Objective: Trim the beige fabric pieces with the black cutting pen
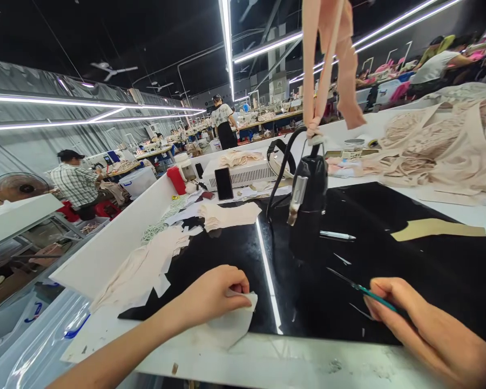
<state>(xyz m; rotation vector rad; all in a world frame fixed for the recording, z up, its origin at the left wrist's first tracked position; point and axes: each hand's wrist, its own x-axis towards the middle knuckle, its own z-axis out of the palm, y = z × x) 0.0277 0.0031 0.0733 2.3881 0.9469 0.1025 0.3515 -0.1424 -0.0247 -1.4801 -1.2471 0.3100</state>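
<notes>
The right hand (413, 319), lower right of the head view, closes thumb and fingers around a slim teal-handled metal tool (378, 299); its thin tip, hard to make out against black, seems pointed. At lower centre, the left hand (222, 294), fingers curled in, pinches a pale, thin, sheet-like piece (237, 322) at the front edge of a glossy black panel (308, 308). Right of centre are a white pen (337, 235) and an upright black device with a cable (312, 189); a curved tan flat piece (437, 229) lies at far right.
</notes>
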